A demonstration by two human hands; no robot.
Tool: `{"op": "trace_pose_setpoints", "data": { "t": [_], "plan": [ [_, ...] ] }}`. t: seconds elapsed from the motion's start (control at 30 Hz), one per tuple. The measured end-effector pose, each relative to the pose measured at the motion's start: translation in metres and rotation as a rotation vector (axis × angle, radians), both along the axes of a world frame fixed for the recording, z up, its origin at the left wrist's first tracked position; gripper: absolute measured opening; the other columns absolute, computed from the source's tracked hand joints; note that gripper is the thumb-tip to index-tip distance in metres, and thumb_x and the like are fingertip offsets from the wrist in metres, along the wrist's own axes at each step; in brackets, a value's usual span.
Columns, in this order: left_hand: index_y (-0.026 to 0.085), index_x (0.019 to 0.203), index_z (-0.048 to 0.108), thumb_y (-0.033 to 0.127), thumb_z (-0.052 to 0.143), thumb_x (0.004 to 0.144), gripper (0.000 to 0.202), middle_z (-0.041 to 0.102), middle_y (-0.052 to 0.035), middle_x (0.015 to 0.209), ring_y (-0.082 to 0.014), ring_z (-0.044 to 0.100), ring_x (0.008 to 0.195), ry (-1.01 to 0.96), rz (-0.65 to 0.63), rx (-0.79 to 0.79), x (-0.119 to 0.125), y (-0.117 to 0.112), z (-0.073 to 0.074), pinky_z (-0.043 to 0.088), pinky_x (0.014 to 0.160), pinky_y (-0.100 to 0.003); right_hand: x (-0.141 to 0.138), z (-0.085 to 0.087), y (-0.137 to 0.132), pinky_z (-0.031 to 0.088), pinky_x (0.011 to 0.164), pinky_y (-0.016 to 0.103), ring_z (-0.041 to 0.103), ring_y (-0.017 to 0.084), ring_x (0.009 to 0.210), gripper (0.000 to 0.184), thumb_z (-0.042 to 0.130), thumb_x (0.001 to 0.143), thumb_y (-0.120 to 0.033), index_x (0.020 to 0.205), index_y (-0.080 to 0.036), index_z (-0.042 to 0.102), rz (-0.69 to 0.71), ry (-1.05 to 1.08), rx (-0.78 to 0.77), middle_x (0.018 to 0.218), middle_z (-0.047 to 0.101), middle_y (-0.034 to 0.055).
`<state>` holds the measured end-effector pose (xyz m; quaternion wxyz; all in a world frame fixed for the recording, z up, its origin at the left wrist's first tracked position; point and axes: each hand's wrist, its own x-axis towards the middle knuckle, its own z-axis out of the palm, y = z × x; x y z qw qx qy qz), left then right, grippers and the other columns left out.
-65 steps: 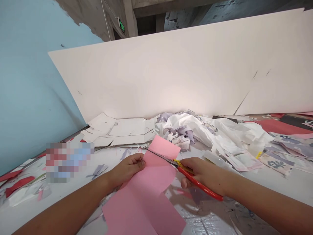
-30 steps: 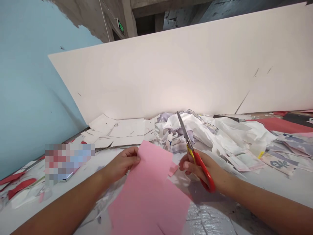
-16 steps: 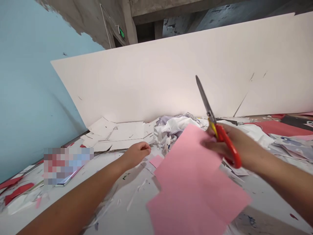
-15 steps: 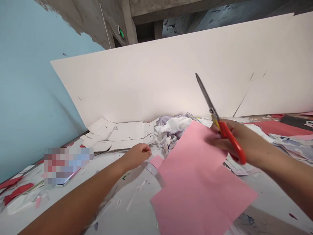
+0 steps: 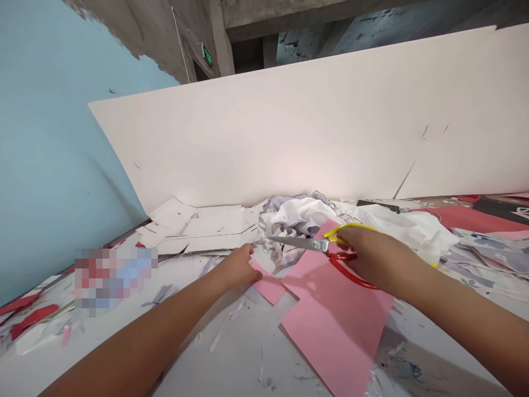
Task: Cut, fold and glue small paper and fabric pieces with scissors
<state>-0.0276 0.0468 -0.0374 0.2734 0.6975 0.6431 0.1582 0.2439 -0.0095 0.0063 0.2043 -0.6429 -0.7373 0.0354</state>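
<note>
My right hand (image 5: pixel 374 256) grips red-and-yellow-handled scissors (image 5: pixel 326 247), blades shut and pointing left, held just above a large pink paper sheet (image 5: pixel 334 320) that lies on the white table (image 5: pixel 231 353). A small cut-off pink piece (image 5: pixel 268 286) rests on the table left of the sheet. My left hand (image 5: pixel 239 267) lies on the table with its fingertips curled onto the near edge of that small piece.
A heap of crumpled white and printed paper (image 5: pixel 372 226) lies behind the hands. Flat white card pieces (image 5: pixel 202 223) sit at the back left. A big white board (image 5: pixel 314 127) leans along the back. Red scraps (image 5: pixel 28 317) lie at the far left.
The right hand has swung the scissors from upright to pointing left and lowered the pink sheet onto the table. The left hand has moved onto the small pink piece.
</note>
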Motion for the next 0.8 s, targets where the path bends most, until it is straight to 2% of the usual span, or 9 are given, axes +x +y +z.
{"op": "trace_pose_setpoints", "data": {
  "t": [0.1,0.2,0.33,0.4,0.5,0.6,0.67,0.8],
  "plan": [
    [0.024,0.099,0.048,0.034,0.064,0.051,0.051,0.057,-0.0064,0.089,-0.0179,0.052,0.057,-0.019,0.0,-0.011,-0.011,-0.002,0.0,0.031,0.049,-0.026,-0.01,-0.002,-0.01,0.012,0.045,0.027,0.023,0.008,0.041,0.021,0.046,0.062,-0.013,0.055,-0.02,0.027,0.071,-0.122,-0.237,0.054,0.03,-0.0017],
    [0.025,0.097,0.049,0.033,0.062,0.055,0.045,0.056,-0.0026,0.082,-0.0157,0.05,0.055,-0.065,-0.014,-0.013,-0.02,-0.003,-0.002,0.032,0.049,-0.025,-0.018,-0.006,-0.019,0.011,0.044,0.026,0.021,0.009,0.041,0.022,0.047,0.062,-0.014,0.054,-0.02,0.027,0.179,-0.088,-0.342,0.054,0.028,-0.0023],
    [0.025,0.099,0.047,0.036,0.057,0.062,0.041,0.049,0.0019,0.072,-0.0147,0.049,0.061,-0.145,-0.016,0.043,-0.027,-0.004,-0.002,0.034,0.052,-0.024,-0.023,-0.013,-0.024,0.011,0.042,0.025,0.017,0.009,0.04,0.019,0.049,0.06,-0.017,0.053,-0.022,0.031,0.194,-0.029,-0.505,0.052,0.023,-0.0037],
    [0.025,0.099,0.046,0.036,0.058,0.062,0.039,0.046,0.0023,0.074,-0.0139,0.048,0.063,-0.228,0.013,0.101,-0.027,-0.007,0.001,0.036,0.055,-0.023,-0.024,-0.016,-0.026,0.01,0.041,0.025,0.016,0.008,0.039,0.017,0.049,0.06,-0.018,0.053,-0.022,0.034,0.206,-0.026,-0.535,0.051,0.023,-0.0038],
    [0.024,0.097,0.047,0.034,0.06,0.062,0.039,0.046,0.001,0.079,-0.0129,0.05,0.066,-0.412,0.057,0.183,-0.023,-0.014,0.009,0.04,0.058,-0.024,-0.025,-0.018,-0.029,0.013,0.04,0.025,0.031,0.011,0.041,0.011,0.047,0.064,-0.02,0.054,-0.022,0.042,0.208,-0.085,-0.418,0.052,0.037,-0.001],
    [0.022,0.096,0.046,0.034,0.062,0.062,0.038,0.047,-0.0004,0.085,-0.0117,0.051,0.066,-0.566,0.045,0.217,-0.016,-0.021,0.017,0.042,0.059,-0.024,-0.028,-0.02,-0.029,0.025,0.046,0.026,0.05,0.019,0.061,0.009,0.048,0.068,-0.027,0.062,-0.022,0.052,0.139,-0.171,-0.246,0.066,0.053,0.0045],
    [0.022,0.094,0.047,0.033,0.064,0.062,0.038,0.047,0.0003,0.085,-0.0102,0.05,0.063,-0.617,0.037,0.232,-0.014,-0.024,0.022,0.043,0.059,-0.025,-0.029,-0.022,-0.027,0.028,0.049,0.027,0.052,0.021,0.068,0.01,0.049,0.069,-0.028,0.066,-0.021,0.055,0.101,-0.181,-0.202,0.073,0.056,0.0057],
    [0.021,0.085,0.049,0.033,0.064,0.064,0.028,0.048,0.0027,0.074,-0.0094,0.048,0.063,-0.713,0.006,0.19,-0.022,-0.024,0.03,0.039,0.058,-0.022,-0.034,-0.032,-0.025,0.028,0.049,0.025,0.052,0.017,0.063,0.01,0.049,0.072,-0.024,0.067,-0.021,0.057,0.133,-0.126,-0.148,0.071,0.056,0.0042]
  ]
}}
